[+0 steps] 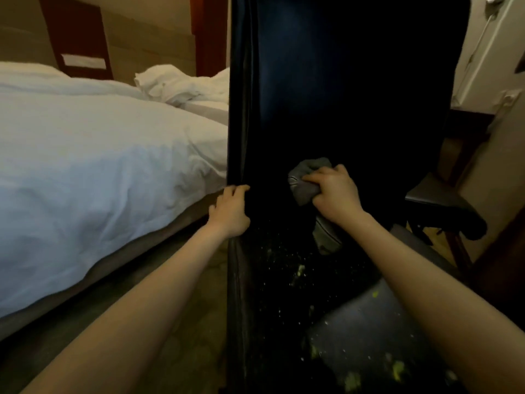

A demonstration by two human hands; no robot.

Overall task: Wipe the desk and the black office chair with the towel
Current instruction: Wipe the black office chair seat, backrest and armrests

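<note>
Bed behind; black chair pale-speckled; right hand grips bunched grey towel.

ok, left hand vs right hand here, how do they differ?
1. The left hand grips the chair's side edge; the right hand grips a bunched grey towel.
2. The left hand is at the edge nearest the bed; the right hand is mid-back, slightly higher.
Shared: both bare, fingers curled, at the chair back.

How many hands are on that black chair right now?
2. The left hand grips the left edge of the chair back; the right hand presses a bunched grey towel against the middle of the back. Neither is hidden.
</note>
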